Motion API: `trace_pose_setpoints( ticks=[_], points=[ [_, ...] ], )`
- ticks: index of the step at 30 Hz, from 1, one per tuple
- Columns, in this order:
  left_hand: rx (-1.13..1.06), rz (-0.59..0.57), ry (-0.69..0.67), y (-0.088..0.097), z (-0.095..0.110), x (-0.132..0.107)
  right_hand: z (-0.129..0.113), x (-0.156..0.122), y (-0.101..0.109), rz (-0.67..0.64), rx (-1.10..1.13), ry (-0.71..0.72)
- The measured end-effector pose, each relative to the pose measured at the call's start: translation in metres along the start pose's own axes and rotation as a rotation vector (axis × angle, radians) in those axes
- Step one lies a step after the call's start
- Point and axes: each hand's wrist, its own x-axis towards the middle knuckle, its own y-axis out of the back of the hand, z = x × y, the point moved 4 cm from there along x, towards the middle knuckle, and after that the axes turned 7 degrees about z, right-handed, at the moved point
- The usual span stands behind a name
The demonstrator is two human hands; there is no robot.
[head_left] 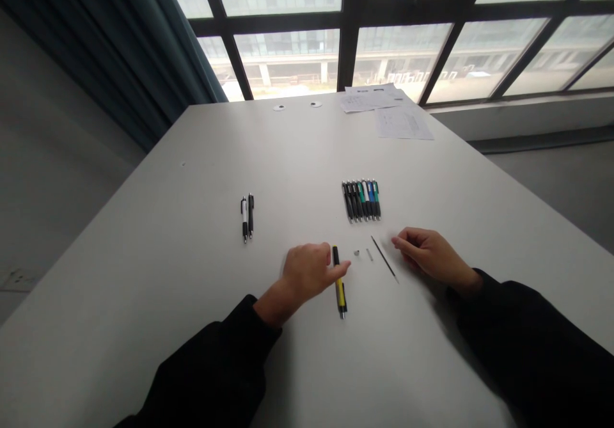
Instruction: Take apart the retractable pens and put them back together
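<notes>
My left hand (311,271) is at a yellow-and-black pen barrel (341,295) on the white table (192,325). Its thumb stretches across the barrel, apart from the curled fingers. To the right lie a small pen tip (356,253), a little spring (369,254) and a slim dark ink refill (384,260), all separate. My right hand (426,252) rests just right of the refill, fingers curled in and the thumb near them. Nothing shows in that hand, and its inner fingers are partly hidden.
Ahead lies a row of several pens (361,201) in black, green, white and blue. Two more pens, one white-and-black (244,219) and one black (251,215), lie at left. Papers (403,124) and two cable-hole covers (279,108) are by the window.
</notes>
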Motion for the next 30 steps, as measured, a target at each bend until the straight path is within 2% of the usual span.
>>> trace_pose_setpoints(
  ticks=[10, 16, 20, 25, 30],
  points=[
    [-0.080, 0.016, -0.018, 0.001, -0.008, -0.001, -0.012, -0.005, -0.005, -0.044, -0.084, 0.120],
    [-0.258, 0.079, 0.007, -0.003, -0.012, -0.002, -0.014, -0.013, -0.008, -0.054, -0.210, 0.198],
    [-0.484, 0.117, 0.021, 0.000, -0.018, -0.001, -0.019, -0.016, -0.008, -0.028, -0.357, 0.207],
    [-0.893, 0.122, 0.044, -0.006, -0.028, 0.002, -0.027, -0.018, -0.007, -0.003, -0.471, 0.167],
    [-1.235, 0.094, 0.051, -0.011, -0.031, 0.007, -0.019, -0.022, 0.001, -0.026, -0.605, 0.127]
  ],
)
